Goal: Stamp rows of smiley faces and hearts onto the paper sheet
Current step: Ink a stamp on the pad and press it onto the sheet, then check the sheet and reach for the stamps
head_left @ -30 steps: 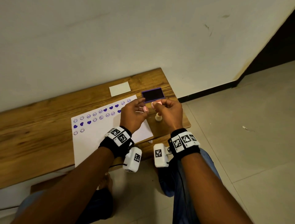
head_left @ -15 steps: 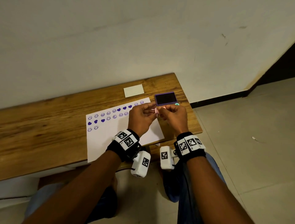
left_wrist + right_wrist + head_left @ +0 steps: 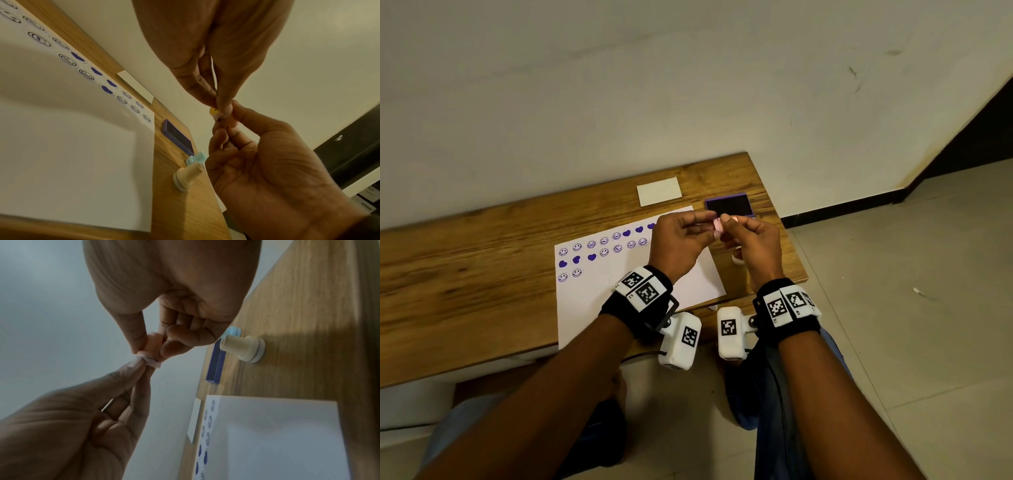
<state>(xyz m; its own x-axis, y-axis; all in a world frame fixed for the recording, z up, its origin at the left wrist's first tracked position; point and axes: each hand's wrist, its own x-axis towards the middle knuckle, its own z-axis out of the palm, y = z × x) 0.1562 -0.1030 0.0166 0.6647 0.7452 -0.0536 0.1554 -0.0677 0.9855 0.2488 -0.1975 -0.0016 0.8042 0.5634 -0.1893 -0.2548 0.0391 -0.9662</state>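
Note:
The white paper sheet [image 3: 619, 294] lies on the wooden table [image 3: 465, 274], with rows of purple smileys and hearts along its far edge and two smileys in a third row. Above the sheet's right corner both hands meet on a small pink stamp [image 3: 717, 226]. My right hand [image 3: 148, 345] pinches the stamp's body [image 3: 153, 341] between thumb and fingers. My left hand [image 3: 218, 104] pinches its pale end [image 3: 152, 364]. The purple ink pad [image 3: 728, 205] lies open just beyond the hands.
A cream stamp [image 3: 186, 178] and a light blue stamp [image 3: 196, 160] stand on the table right of the sheet, below my right hand. A small white card [image 3: 659, 191] lies behind the sheet. The table's right edge [image 3: 791, 246] is close; tiled floor lies beyond.
The fingertips of both hands, slightly apart a second ago, have closed together on the pink stamp. The view has shifted; the hands stay above the sheet's right corner.

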